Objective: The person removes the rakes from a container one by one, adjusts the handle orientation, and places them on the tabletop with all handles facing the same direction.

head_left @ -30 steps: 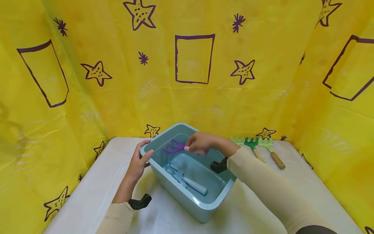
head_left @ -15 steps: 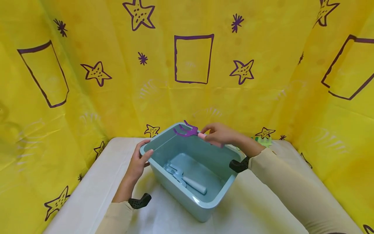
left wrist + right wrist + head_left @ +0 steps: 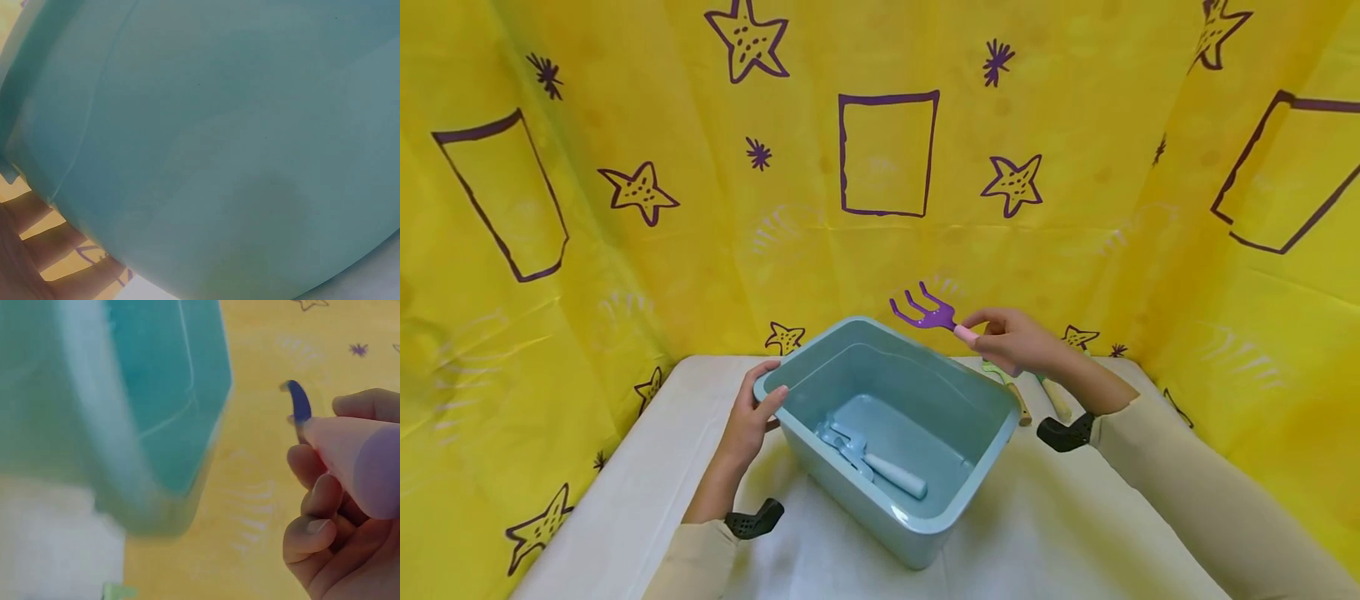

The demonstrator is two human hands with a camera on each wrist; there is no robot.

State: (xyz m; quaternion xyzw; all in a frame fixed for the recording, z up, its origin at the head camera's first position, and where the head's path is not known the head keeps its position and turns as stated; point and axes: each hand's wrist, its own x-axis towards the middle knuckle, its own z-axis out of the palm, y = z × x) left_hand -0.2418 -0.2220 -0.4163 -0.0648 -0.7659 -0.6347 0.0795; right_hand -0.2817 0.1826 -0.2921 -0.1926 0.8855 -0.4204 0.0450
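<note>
A purple three-pronged hand rake (image 3: 936, 317) with a pink handle is in my right hand (image 3: 1017, 340), raised above the bin's far right edge. In the right wrist view my fingers wrap its pink handle (image 3: 350, 453), with the prongs pointing away. My left hand (image 3: 747, 423) grips the left corner of a blue-green plastic bin (image 3: 850, 498), thumb over the rim. The left wrist view shows those fingers (image 3: 59, 247) against the bin's outer wall (image 3: 206, 137). On the bin's floor lies a light blue hand tool (image 3: 895, 475); its pronged-looking head is hard to make out.
Behind the right forearm, green rakes with wooden handles (image 3: 1054, 400) lie on the white tabletop (image 3: 1037, 517), partly hidden. Yellow sheeting (image 3: 880, 267) with purple drawings rises around the back and both sides.
My right hand has lifted the purple hand rake out of the bin and moved it up and right past the rim. The left hand keeps its grip on the bin's corner.
</note>
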